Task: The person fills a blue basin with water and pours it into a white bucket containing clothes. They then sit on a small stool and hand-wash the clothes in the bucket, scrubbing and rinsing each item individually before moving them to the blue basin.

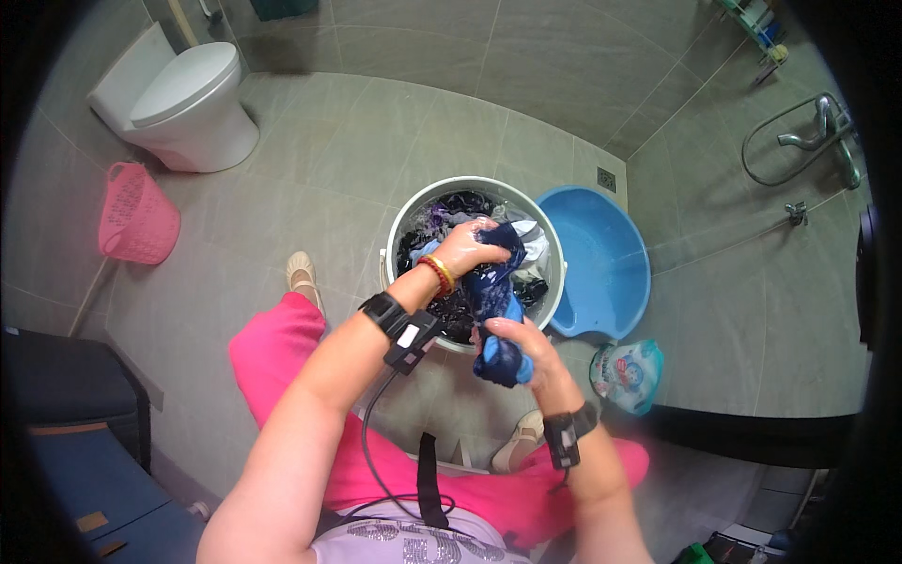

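A wet navy and light-blue cloth [486, 289] is stretched between my two hands above a white bucket [440, 185]. My left hand [468, 248] grips its upper end, over the middle of the bucket. Lower down, my right hand [528, 345] clasps the bunched end at the bucket's near rim, where part of the cloth hangs outside. Water and soaking clothes fill the bucket, among them a white garment [533, 243] on the right and dark garments [451, 317] under my left wrist. The cloth's exact kind is hard to tell.
A blue plastic basin [599, 261] stands against the bucket's right side, with a bag of detergent [627, 375] below it. A floor drain [606, 180] lies behind the basin. At the left are a toilet [190, 106] and a pink basket [141, 215]. Taps [810, 137] hang on the right wall.
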Available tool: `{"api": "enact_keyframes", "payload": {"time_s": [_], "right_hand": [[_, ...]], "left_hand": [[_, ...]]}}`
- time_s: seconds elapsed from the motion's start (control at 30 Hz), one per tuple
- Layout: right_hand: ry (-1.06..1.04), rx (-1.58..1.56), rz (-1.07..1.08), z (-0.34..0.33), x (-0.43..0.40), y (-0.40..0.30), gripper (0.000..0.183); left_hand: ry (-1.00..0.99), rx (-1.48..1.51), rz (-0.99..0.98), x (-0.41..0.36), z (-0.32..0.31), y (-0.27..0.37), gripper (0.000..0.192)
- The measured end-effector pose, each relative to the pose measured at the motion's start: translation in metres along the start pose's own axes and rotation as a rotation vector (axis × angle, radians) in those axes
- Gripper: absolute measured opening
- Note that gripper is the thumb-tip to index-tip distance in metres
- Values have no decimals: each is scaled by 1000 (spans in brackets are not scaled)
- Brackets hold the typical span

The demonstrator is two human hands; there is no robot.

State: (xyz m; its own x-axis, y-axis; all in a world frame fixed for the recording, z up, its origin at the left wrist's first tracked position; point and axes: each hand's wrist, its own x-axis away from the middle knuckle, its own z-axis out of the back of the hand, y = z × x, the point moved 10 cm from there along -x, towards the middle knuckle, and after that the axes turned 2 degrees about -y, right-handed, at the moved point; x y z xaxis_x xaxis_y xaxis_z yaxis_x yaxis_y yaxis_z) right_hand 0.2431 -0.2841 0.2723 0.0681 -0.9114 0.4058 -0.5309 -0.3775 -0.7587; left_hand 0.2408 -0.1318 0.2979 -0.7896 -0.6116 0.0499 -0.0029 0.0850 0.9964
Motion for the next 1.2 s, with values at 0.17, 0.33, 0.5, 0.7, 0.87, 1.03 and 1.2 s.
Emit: {"api": "enact_keyframes", "payload": {"time_s": [0.17,0.33,0.5,0.7,0.87,1.03,1.2], "right_hand": [[251,1444,25,28,-35,-22,70],[156,1891,11,27,-38,-20,38],[197,1865,218,21,-16,-24,60],[217,-298,76,78,-7,16,60],[36,-238,-243,63,4,50,67],[109,-636,104,63,1,13,32],[488,-105,772,69,20,-71,19]], "left_hand": [[44,-895,83,-20,-8,-31,51],[-8,-743,113,-7,-12,-51,72],[19,-263,309,28,-7,-70,43],[108,-469,-446,59,-25,58,29],[-249,-602,-791,99,-86,123,31],[-189,-630,-813,118,-88,115,29],[431,228,-193,84,-6,3,19]]}}
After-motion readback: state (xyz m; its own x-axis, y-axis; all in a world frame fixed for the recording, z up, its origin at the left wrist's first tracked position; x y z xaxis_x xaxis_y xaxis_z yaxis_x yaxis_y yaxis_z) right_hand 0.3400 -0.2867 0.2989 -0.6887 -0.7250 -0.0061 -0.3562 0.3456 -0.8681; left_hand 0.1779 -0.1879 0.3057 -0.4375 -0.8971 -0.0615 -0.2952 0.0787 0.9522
